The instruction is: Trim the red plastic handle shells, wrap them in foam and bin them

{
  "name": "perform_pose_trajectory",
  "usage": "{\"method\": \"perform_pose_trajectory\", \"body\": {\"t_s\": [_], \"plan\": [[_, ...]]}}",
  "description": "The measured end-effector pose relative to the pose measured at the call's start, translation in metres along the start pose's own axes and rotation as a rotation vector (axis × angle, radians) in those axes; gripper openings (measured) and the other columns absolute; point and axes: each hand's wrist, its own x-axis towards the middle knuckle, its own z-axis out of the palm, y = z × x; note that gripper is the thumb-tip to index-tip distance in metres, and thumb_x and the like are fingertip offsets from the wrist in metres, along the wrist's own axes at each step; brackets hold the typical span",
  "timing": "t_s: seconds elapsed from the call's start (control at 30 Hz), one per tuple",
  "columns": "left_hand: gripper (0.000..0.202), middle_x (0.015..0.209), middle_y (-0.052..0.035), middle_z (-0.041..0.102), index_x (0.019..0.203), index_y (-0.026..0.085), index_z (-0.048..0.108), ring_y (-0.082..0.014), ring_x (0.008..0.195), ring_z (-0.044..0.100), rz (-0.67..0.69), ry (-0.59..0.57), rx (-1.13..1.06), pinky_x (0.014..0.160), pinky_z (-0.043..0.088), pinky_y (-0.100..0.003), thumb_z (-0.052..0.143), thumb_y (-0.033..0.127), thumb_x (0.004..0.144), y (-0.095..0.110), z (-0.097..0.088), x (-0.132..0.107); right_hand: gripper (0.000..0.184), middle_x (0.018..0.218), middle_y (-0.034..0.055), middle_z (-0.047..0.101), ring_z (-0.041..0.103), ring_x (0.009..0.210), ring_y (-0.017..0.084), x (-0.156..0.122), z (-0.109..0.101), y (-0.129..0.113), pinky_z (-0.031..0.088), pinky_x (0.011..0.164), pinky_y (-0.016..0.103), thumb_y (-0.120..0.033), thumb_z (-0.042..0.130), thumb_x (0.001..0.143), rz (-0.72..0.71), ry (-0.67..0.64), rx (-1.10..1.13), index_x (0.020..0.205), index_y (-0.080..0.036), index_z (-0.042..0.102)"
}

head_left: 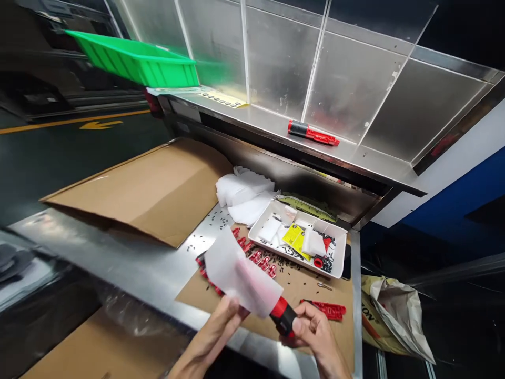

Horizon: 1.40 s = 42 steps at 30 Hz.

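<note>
My left hand (221,322) pinches the lower edge of a thin white plastic bag (236,273), which covers most of a red and black tool (283,316). My right hand (313,330) grips the black end of that tool near the bench's front edge. Both hands are closed. Just behind the bag, a row of small red parts (260,258) lies on a brown cardboard sheet (300,289), with several tiny black screws scattered around. Another red part (329,309) rests on the cardboard right of my right hand.
A white tray (339,247) with bags, yellow slips and small parts sits at the right. White bags (242,192) are piled behind it. A large folded cardboard (145,189) lies left. A red and black tool (311,132) rests on the steel shelf beside a green bin (138,60).
</note>
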Motion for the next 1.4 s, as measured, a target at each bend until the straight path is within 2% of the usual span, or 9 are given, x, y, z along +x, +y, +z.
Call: {"method": "perform_pose_trajectory", "body": {"t_s": [0.17,0.3,0.4,0.53,0.7,0.83,0.93,1.23,1.4], "plan": [[0.075,0.107,-0.0064,0.075,0.122,0.026,0.061,-0.0269,0.102,0.068,0.022,0.200,-0.421,0.085,0.057,-0.032,0.092,0.024,0.054,-0.031,0.030,-0.034,0.039,0.091,0.0073,0.077,0.072,0.085,0.024,-0.024,-0.006,0.035,0.056,0.076,0.029,-0.044,0.079,0.072,-0.251,0.181,-0.377,0.100,-0.019,0.071],[0.040,0.087,-0.0021,0.076,0.118,0.019,0.061,-0.0142,0.074,0.071,0.040,0.367,-0.436,0.068,0.058,-0.020,0.067,0.005,0.081,-0.053,0.036,-0.047,0.024,0.100,0.0070,0.077,0.073,0.093,0.024,-0.037,-0.011,0.047,0.057,0.081,0.029,-0.023,0.074,0.080,-0.717,0.290,-0.785,0.104,-0.023,0.072],[0.023,0.082,-0.0056,0.076,0.110,0.012,0.063,-0.0139,0.067,0.070,-0.024,0.386,-0.461,0.063,0.059,-0.022,0.054,0.005,0.090,-0.066,0.037,-0.060,0.022,0.098,0.0071,0.077,0.074,0.089,0.023,-0.041,-0.009,0.046,0.057,0.081,0.030,-0.021,0.069,0.085,-0.965,0.322,-0.940,0.107,-0.024,0.070],[0.012,0.081,-0.0098,0.076,0.097,0.008,0.065,-0.0176,0.069,0.071,-0.153,0.317,-0.528,0.063,0.059,-0.026,0.060,0.003,0.086,-0.080,0.035,-0.076,0.019,0.091,0.0080,0.076,0.074,0.081,0.022,-0.043,0.003,0.038,0.058,0.071,0.030,-0.029,0.059,0.093,-1.066,0.317,-1.031,0.108,-0.021,0.066],[0.019,0.079,-0.0124,0.077,0.097,0.007,0.064,-0.0197,0.063,0.071,-0.286,0.204,-0.734,0.057,0.057,-0.030,0.055,0.024,0.094,-0.083,0.003,-0.085,0.029,0.091,0.0068,0.074,0.070,0.076,0.020,-0.046,0.029,0.030,0.055,0.065,0.028,-0.042,0.051,0.096,-0.969,0.078,-1.031,0.113,-0.022,0.064],[0.036,0.096,-0.0154,0.077,0.107,0.008,0.063,-0.0277,0.093,0.072,-0.352,0.106,-0.921,0.091,0.053,-0.055,0.044,0.038,0.098,-0.076,-0.033,-0.094,0.023,0.094,0.0031,0.073,0.068,0.081,0.015,-0.042,0.051,0.030,0.052,0.070,0.022,-0.034,0.045,0.099,-0.695,0.026,-0.862,0.105,-0.023,0.065],[0.055,0.108,-0.0183,0.074,0.104,0.010,0.066,-0.0319,0.106,0.067,-0.368,0.033,-1.023,0.101,0.041,-0.065,0.031,0.051,0.098,-0.072,-0.058,-0.104,0.022,0.088,0.0016,0.069,0.064,0.076,0.014,-0.038,0.072,0.037,0.047,0.063,0.021,-0.032,0.048,0.097,-0.526,-0.056,-0.854,0.096,-0.023,0.067],[0.058,0.087,-0.0175,0.077,0.091,0.011,0.071,-0.0264,0.084,0.071,-0.348,-0.077,-1.139,0.095,0.045,-0.055,0.031,0.051,0.098,-0.062,-0.114,-0.126,0.019,0.070,0.0012,0.061,0.054,0.062,0.015,-0.030,0.148,0.071,0.036,0.057,0.024,-0.034,0.055,0.088,-0.387,-0.165,-0.946,0.082,-0.019,0.066],[0.060,0.085,-0.0172,0.077,0.104,0.008,0.068,-0.0278,0.082,0.072,-0.333,-0.033,-1.193,0.087,0.050,-0.052,0.036,0.058,0.095,-0.049,-0.140,-0.132,0.028,0.072,0.0014,0.059,0.053,0.067,0.015,-0.027,0.172,0.075,0.038,0.064,0.026,-0.036,0.047,0.093,-0.417,-0.275,-0.944,0.074,-0.020,0.061]]}}
